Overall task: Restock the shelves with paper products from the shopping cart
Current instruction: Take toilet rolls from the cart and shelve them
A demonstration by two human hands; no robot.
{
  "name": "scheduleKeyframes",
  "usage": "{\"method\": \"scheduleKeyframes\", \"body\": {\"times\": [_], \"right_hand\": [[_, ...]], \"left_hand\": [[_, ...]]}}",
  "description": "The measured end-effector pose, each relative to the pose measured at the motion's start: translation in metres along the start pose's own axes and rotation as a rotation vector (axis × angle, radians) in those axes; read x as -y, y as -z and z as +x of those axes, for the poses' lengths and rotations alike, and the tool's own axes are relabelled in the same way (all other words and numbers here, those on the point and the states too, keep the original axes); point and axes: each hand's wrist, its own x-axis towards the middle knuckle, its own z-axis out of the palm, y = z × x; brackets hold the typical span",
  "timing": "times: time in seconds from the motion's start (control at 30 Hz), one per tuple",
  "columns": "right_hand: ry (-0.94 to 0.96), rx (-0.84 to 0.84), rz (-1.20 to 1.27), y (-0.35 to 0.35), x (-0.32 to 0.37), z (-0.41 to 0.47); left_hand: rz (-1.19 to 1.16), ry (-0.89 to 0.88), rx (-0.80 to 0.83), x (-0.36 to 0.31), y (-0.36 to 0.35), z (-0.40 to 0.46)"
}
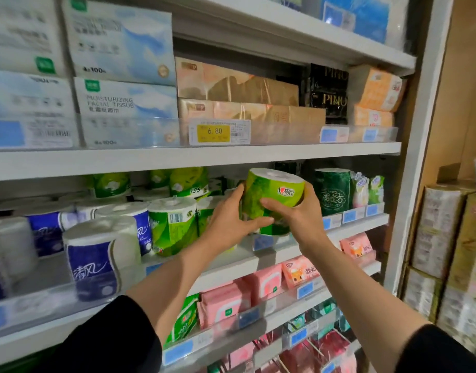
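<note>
A green-wrapped toilet paper roll (pixel 271 192) stands upright and is held in both hands at the front of the middle shelf (pixel 349 227). My left hand (pixel 231 219) grips its left side and bottom, thumb across the front. My right hand (pixel 298 208) grips its right side with fingers curled over the wrapper. It hovers just above the shelf edge, right of other green rolls (pixel 172 224) and left of a dark green roll (pixel 332 191). The shopping cart is out of view.
Blue-and-white rolls (pixel 97 257) fill the middle shelf's left. Boxed facial tissues (pixel 123 109) and orange packs (pixel 236 87) sit on the shelf above. Pink packs (pixel 266 284) line the lower shelves. Stacked bundles (pixel 446 238) stand at the right past the white shelf upright (pixel 414 157).
</note>
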Motion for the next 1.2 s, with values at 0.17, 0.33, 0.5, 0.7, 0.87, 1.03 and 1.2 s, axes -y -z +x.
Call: {"method": "scheduleKeyframes", "body": {"times": [0.17,0.33,0.5,0.7,0.87,1.03,1.2], "right_hand": [[0.004,-0.034,-0.096,-0.008,-0.007,0.013],[-0.032,-0.006,-0.281,-0.018,-0.014,0.024],[-0.041,-0.021,-0.332,-0.021,-0.03,0.029],[0.014,-0.035,-0.342,-0.022,-0.043,0.034],[0.062,-0.036,-0.369,-0.028,-0.051,0.039],[0.019,0.002,-0.466,-0.028,-0.068,0.032],[0.001,-0.062,-0.707,-0.026,-0.076,0.023]], "left_hand": [[0.641,0.0,-0.007,0.026,0.03,-0.005],[0.816,-0.039,-0.024,0.038,0.031,-0.016],[0.834,-0.106,-0.101,0.041,0.031,-0.022],[0.794,-0.113,-0.066,0.043,0.029,-0.022],[0.779,-0.099,-0.07,0.042,0.029,-0.022],[0.76,-0.099,-0.084,0.044,0.029,-0.023],[0.747,-0.13,-0.11,0.048,0.028,-0.023]]}}
